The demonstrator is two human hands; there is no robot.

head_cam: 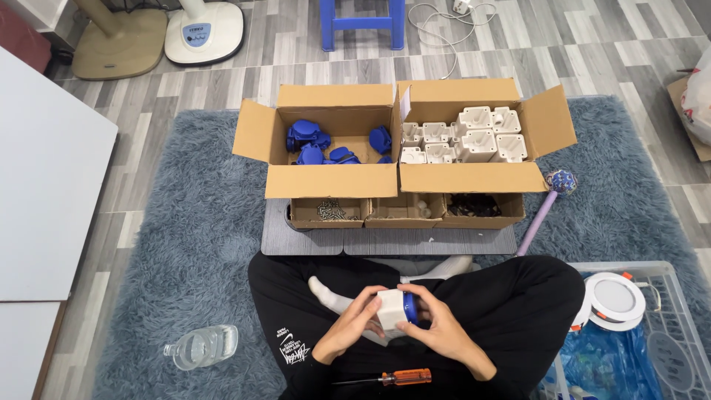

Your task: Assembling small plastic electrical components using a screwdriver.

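I sit cross-legged in black trousers on a grey-blue rug. Both hands meet over my lap around a small white plastic box (391, 310) with a blue cap (411, 310) on its right side. My left hand (352, 324) grips the box from the left. From the right, my right hand (438, 326) holds the box and the cap, its thumb over the blue cap. An orange-handled screwdriver (392, 378) lies on my leg just below my hands.
One open cardboard box (252, 133) holds blue caps (315, 144), another (552, 122) holds white housings (463, 137). Three small trays (407, 218) with screws and parts rest on a grey board. A clear bottle (200, 347) lies left; a crate (666, 326) with round white lamps stands right.
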